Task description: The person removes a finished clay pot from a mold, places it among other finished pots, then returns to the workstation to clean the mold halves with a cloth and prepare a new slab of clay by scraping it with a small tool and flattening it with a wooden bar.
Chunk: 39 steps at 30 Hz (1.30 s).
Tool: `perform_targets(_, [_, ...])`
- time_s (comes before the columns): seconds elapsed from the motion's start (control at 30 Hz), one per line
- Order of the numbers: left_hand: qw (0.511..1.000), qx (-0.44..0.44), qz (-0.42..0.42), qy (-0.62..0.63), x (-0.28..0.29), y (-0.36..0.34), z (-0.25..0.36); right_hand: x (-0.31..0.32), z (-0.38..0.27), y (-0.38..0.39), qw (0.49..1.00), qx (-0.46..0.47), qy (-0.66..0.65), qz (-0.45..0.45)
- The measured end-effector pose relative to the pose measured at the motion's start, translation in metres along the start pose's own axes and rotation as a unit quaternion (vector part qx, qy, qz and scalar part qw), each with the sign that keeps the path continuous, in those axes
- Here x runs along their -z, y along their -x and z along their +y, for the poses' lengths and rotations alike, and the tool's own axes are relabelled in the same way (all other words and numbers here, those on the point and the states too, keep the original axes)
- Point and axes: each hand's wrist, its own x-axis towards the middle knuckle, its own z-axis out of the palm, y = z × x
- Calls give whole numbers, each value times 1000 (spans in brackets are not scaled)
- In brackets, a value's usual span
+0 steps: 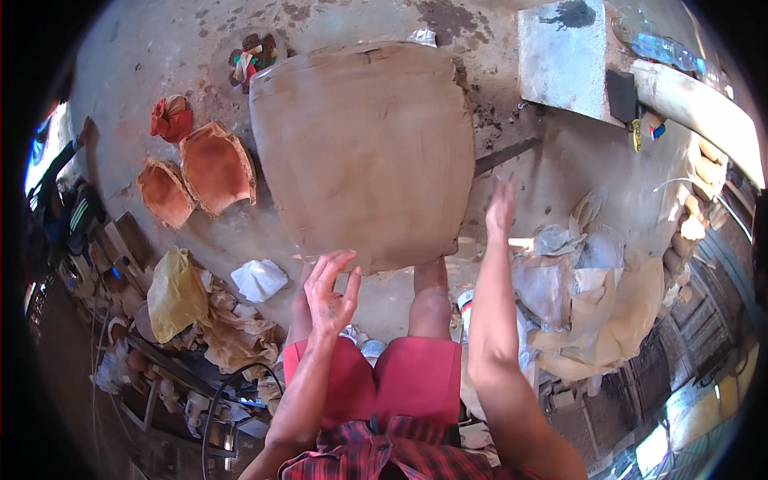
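Note:
A large smooth brown slab (368,152), which looks like wet clay with ragged edges, lies in front of me. My left hand (330,292) is at its near edge, fingers loosely bent and thumb apart, with nothing in it. Whether the fingertips touch the slab I cannot tell. My right hand (502,206) is off the slab's right side, fingers stretched forward and slightly blurred, holding nothing I can see. Just beyond it a dark flat strip (506,156) lies beside the slab.
Two orange-lined, rough-rimmed hollow pieces (218,170) and a red cloth bundle (171,118) lie left. A yellow plastic bag (178,294) and white crumpled sheet (259,280) are nearer. Right are a pale block (563,60), a plastic bottle (668,51) and plastic sheeting (552,292). Another person (68,200) is far left.

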Motion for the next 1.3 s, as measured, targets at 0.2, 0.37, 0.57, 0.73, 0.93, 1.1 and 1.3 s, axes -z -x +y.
perform_targets(0.2, [999, -34, -9, 25, 37, -20, -18, -17, 49, 220, 940, -202, -258, 89])
perform_targets(0.37, [994, -77, -71, 13, 45, -27, -18, -115, -36, 298, 871, -315, -359, 111])
perform_targets(0.57, [978, -136, -129, -91, 49, -17, -34, -114, -90, 323, 918, -283, -238, 142])
perform_targets(0.73, [943, -176, -214, -183, 33, -5, -39, -93, -104, 339, 937, -276, -138, 167])
perform_targets(0.93, [912, -237, -272, -198, 13, -14, -42, -70, -128, 367, 899, -247, -335, 133])
perform_targets(1.1, [936, -202, -266, -110, 33, -30, -16, -61, -124, 384, 907, -117, -385, 127])
perform_targets(1.3, [914, -197, -332, -125, 68, -60, 63, -86, -128, 341, 637, -203, -744, 4])
